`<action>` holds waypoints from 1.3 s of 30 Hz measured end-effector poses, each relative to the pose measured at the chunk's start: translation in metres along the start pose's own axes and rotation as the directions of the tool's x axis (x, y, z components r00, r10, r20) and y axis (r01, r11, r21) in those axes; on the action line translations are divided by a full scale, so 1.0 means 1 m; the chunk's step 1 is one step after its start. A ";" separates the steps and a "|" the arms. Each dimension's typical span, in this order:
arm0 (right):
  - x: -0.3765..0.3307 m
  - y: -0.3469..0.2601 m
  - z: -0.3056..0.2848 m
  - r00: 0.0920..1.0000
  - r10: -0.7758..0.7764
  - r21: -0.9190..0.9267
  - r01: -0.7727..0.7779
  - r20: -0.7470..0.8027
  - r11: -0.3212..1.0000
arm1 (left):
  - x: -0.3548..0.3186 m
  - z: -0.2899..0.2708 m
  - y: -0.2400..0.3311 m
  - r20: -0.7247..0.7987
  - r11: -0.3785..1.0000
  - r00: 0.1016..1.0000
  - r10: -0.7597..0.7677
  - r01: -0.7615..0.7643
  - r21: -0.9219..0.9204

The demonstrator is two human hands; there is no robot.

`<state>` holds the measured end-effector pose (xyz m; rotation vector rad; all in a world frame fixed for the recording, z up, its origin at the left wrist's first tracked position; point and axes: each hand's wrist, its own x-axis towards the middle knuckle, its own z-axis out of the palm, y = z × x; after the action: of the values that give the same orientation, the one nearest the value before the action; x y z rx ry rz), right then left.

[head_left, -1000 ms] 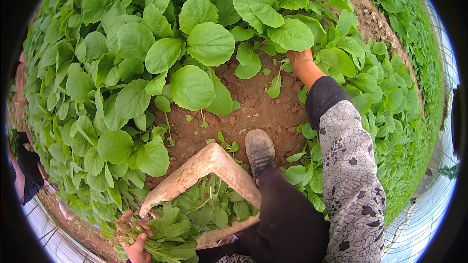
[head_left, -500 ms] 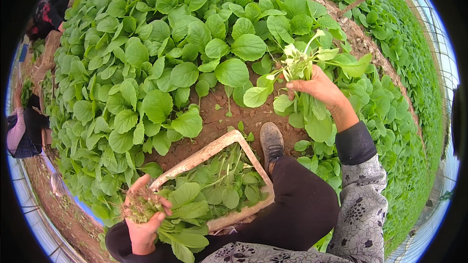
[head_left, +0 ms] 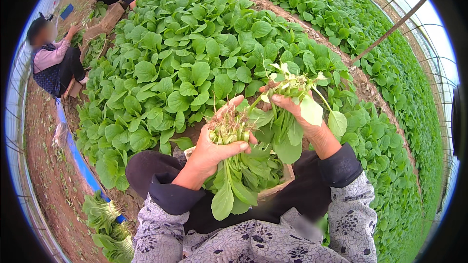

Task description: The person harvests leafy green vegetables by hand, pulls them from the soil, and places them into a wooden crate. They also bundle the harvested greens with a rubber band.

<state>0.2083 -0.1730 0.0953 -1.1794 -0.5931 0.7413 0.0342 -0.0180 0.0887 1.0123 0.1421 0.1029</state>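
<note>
Both hands are raised close together over a crate of loose leafy greens between my knees. My left hand is wrapped round a bunch of leafy greens, its pale, soil-flecked roots upward and broad leaves hanging down. Just to the right, my right hand grips a second bunch of greens, cut or rooted ends up, with a few pale leaves sticking out sideways. The tops of the two bunches nearly meet; whether they touch I cannot tell. Much of the crate is hidden behind the hands and bunches.
Dense beds of leafy greens spread ahead and right. A slanted pole stands beyond the soil path. At far left, two people crouch by another crate. A blue strip and piled bunches lie lower left.
My right hand has come back from the bed toward my lap with its bunch. My left hand has risen rightward with its own bunch. The view has tilted up, showing the co-workers more fully.
</note>
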 end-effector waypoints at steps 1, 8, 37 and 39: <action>-0.001 0.005 0.010 1.000 -0.006 -0.012 0.006 -0.006 1.000 | -0.005 0.000 0.002 -0.005 1.000 1.000 0.019 -0.019 -0.016; -0.005 0.040 0.030 0.921 0.194 -0.125 -0.161 0.337 0.979 | -0.013 -0.018 0.006 -0.120 0.988 0.992 -0.022 0.003 -0.155; 0.009 0.060 0.013 0.983 0.118 0.132 -0.100 -0.141 0.986 | -0.014 -0.019 0.002 -0.067 0.992 0.993 -0.094 0.087 -0.091; 0.014 0.063 0.015 0.985 0.034 0.101 -0.017 -0.171 0.995 | -0.016 -0.008 -0.012 -0.035 0.991 0.990 -0.133 0.132 -0.025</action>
<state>0.1933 -0.1404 0.0395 -1.1470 -0.3935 0.6747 0.0174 -0.0196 0.0754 0.9761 0.2412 0.0017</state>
